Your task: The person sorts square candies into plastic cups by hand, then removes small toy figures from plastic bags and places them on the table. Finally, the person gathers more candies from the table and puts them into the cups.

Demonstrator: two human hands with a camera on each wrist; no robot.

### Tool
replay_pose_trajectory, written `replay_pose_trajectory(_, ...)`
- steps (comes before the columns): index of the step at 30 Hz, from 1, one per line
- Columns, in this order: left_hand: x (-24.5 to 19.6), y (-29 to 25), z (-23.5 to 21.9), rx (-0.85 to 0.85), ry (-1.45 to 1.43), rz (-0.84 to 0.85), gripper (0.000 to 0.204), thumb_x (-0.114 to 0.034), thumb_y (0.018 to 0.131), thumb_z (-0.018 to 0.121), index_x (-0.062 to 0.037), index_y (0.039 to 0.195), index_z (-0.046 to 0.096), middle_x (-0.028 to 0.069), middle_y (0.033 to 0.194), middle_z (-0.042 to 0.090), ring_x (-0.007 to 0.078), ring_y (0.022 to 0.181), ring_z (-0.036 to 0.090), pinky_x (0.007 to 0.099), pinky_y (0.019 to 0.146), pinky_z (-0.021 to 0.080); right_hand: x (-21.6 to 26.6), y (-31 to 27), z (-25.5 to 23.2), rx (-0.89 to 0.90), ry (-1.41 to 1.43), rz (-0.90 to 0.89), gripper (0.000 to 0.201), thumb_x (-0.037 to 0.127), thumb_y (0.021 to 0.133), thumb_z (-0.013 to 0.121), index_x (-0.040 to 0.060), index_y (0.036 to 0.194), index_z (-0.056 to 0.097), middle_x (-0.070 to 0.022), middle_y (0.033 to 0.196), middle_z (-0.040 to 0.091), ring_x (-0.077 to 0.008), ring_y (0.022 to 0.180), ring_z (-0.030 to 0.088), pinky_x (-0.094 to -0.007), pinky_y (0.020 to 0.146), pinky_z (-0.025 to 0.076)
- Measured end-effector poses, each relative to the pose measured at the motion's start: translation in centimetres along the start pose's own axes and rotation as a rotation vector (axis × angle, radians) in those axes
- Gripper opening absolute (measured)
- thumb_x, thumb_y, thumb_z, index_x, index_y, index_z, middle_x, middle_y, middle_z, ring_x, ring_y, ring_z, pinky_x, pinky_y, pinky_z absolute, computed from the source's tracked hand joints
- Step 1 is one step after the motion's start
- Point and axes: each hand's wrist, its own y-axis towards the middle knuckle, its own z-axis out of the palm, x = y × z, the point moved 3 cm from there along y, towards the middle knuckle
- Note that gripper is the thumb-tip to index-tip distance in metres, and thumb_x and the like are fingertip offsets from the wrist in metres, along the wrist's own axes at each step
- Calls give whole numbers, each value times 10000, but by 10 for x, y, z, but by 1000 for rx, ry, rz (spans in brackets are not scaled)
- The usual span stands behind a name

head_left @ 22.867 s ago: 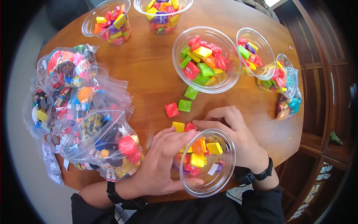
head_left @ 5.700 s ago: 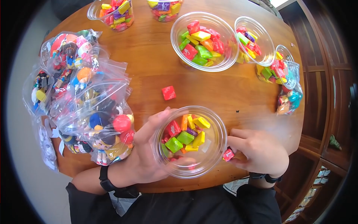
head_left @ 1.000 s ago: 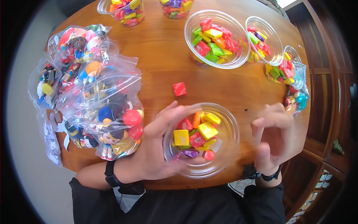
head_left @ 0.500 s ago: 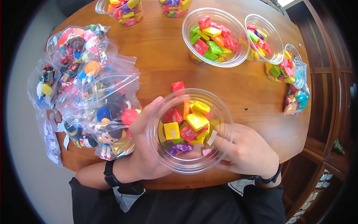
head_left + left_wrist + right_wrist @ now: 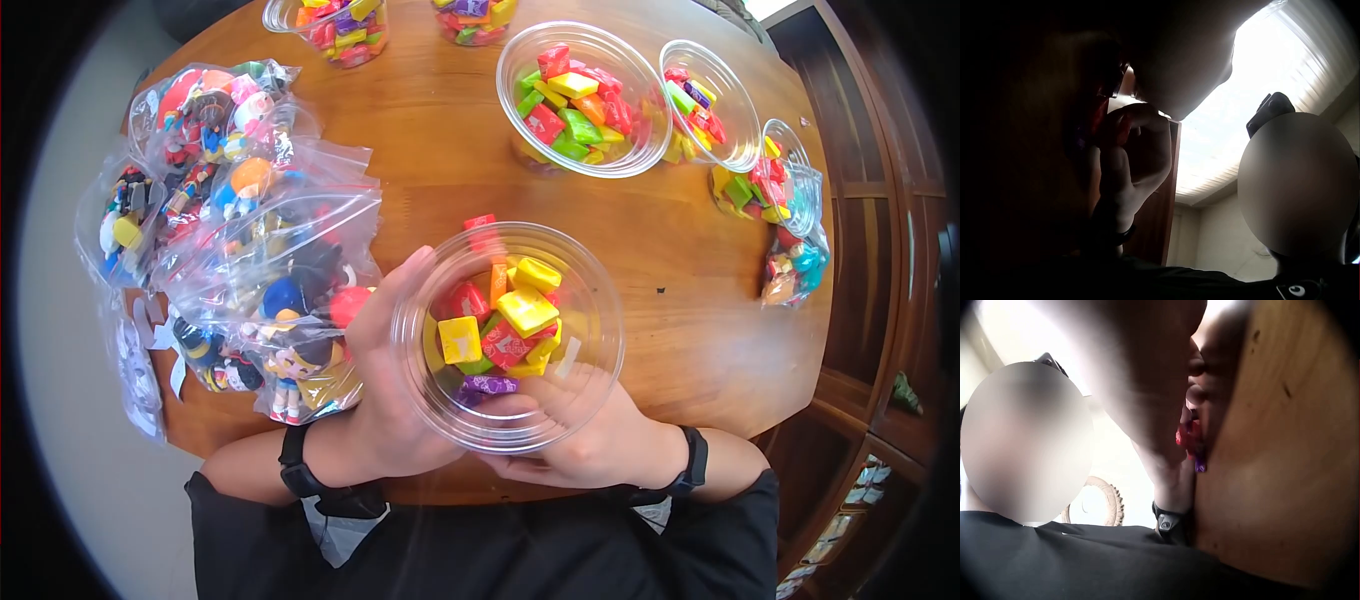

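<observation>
A clear plastic cup (image 5: 508, 430) with several wrapped candies inside is tilted mouth-up toward the head camera. My left hand (image 5: 385, 375) grips its left side, fingers partly behind it. At the cup's lower right, my right hand (image 5: 590, 430) has its fingers partly hidden behind the clear wall. The left wrist view is dark but shows my right hand (image 5: 1138, 150) with curled fingers pinching a red candy (image 5: 1124, 130). Red candy (image 5: 1190, 437) and purple candy (image 5: 1201, 465) show beside the hands in the right wrist view. Beyond the cup's far rim lies a red candy (image 5: 481, 232).
Bags of small figures (image 5: 270, 240) cover the table's left side. A large candy cup (image 5: 640, 150) stands at the back, with smaller cups (image 5: 725, 150) to its right and two more at the far left edge. A bag with figures (image 5: 795, 270) lies far right.
My right hand has come from the right, where it was raised, to the cup's lower right. The cup has shifted up and left. Loose green and yellow candies seen earlier on the table are gone.
</observation>
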Motion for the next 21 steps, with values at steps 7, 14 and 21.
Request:
replay_pose_trajectory(7,2,-2,-1,2,76,-30,1305,-351,840,1000,-65,1694,55,313,1556,496,386,1413,592,494,1206,485,2,-3,9,39,-35,-28,502,202,906,868,-54,1280,653,-193,1265,705,-396,1127,729,-488,967,633)
replay_pose_trajectory(14,-5,2,-3,31,77,8,1208,-155,855,981,0,1678,111,305,1597,436,381,1484,550,483,1236,487,-1,-5,-1,-34,-24,-40,466,187,901,869,-74,1236,677,-230,1253,724,-401,1134,747,-474,972,636)
replay_pose_trajectory(21,1,-3,-2,29,128,-41,1319,-376,840,996,-23,1693,53,305,1560,492,378,1418,588,479,1211,478,1,-4,5,76,-17,-37,434,223,924,842,-64,1219,704,-240,1249,721,-392,1205,737,-473,1034,615)
